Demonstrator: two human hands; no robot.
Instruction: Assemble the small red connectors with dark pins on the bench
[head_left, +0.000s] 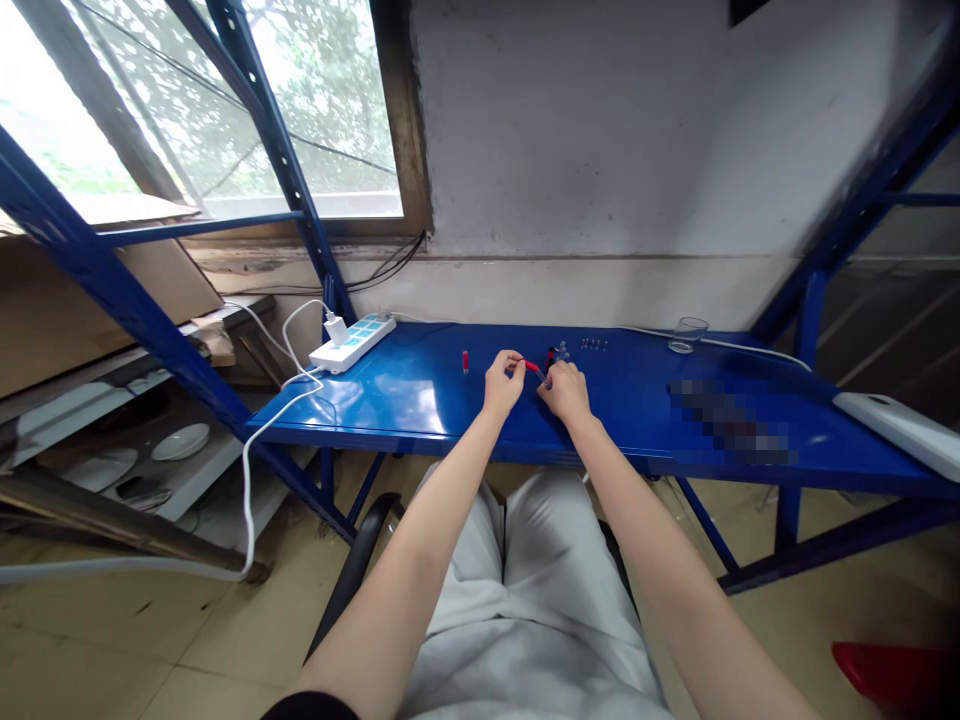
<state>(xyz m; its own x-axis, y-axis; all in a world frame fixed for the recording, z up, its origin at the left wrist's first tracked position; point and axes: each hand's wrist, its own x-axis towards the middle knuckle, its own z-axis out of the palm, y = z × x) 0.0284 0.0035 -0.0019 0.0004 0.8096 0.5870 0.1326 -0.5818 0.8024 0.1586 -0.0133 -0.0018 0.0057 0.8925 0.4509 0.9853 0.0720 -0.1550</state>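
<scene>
Above the blue table (397,405), my left hand (504,382) pinches the red end of a slim red-and-clear tube (531,366). My right hand (568,390) has its fingers closed round the clear end of the same tube. The tube is too small for me to tell its exact kind. Just behind my right hand are a small black-and-red piece (551,355) and several small clear pieces (563,350). To the left of my left hand, a short red cylinder with a pale lower end (465,362) stands upright.
Several tiny pale pieces (595,344) sit in rows toward the back. A drinking glass (688,336) stands at the back right, near a white cable. A white power strip (352,343) lies at the left, a blurred dark object (727,420) and a white device (900,430) at the right.
</scene>
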